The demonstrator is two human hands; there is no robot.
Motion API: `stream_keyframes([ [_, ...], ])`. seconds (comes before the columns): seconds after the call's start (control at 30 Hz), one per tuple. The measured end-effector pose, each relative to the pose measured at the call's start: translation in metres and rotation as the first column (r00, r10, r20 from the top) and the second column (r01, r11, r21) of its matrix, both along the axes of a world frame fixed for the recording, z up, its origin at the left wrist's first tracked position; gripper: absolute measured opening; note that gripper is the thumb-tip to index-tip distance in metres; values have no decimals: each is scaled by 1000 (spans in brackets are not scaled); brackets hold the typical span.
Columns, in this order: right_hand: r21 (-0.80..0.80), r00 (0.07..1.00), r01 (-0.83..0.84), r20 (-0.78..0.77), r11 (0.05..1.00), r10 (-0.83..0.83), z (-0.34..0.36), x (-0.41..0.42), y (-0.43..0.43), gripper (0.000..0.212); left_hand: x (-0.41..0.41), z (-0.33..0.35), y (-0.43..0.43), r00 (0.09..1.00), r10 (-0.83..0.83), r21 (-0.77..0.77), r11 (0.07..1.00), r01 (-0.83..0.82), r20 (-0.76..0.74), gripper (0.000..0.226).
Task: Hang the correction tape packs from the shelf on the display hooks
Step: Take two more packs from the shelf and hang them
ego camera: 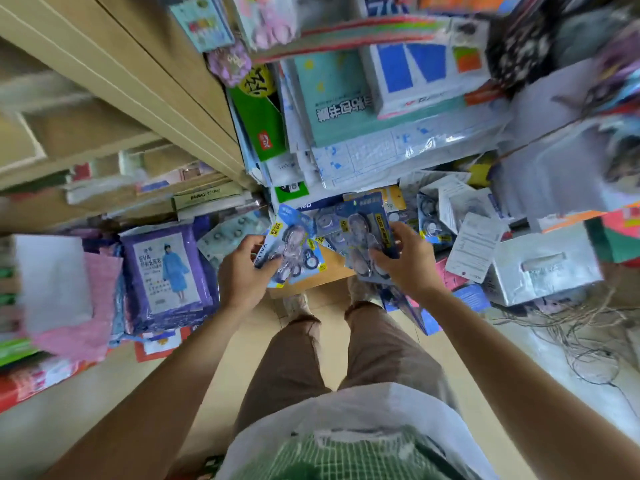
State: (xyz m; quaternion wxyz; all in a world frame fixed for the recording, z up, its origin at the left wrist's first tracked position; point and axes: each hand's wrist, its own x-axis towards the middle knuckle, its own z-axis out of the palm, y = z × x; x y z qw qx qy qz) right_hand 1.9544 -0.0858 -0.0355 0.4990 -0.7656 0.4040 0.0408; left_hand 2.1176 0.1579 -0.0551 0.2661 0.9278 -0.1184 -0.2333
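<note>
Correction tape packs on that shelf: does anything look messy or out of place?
The blue carded correction tape packs lie in a loose heap at all angles, some face down, not stacked. A tangle of thin brown twine sprawls on the floor at right.

Bright, even, diffuse light fills the view, and shadows are faint and soft. White glare streaks the clear plastic document sleeves (398,157). The blue carded correction tape packs (294,244) at centre look fairly sharp. Blur smears the beige wooden shelving (104,81) and the outer edges, where wide-angle distortion bends straight lines.
</note>
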Motion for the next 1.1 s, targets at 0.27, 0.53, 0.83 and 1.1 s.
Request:
stream_keyframes([
  [0.27, -176, 968, 58, 252, 983, -12, 133, 33, -33, 37, 30, 158, -24, 943, -155, -79, 979, 186, 295, 41],
  [0.53, -389, 895, 77, 432, 918, 108, 253, 66, -58, 34, 65, 287, -49, 839, -80, -306, 909, 283, 538, 42],
  [0.83, -421, 682, 325, 725, 847, 99, 350, 75, -61, 24, 70, 402, -57, 721, 14, -440, 801, 407, 693, 36],
  [1.1, -360, 475, 395, 868, 845, 148, 413, 97, -72, 30, 89, 493, -66, 639, 118, -553, 634, 541, 760, 40],
])
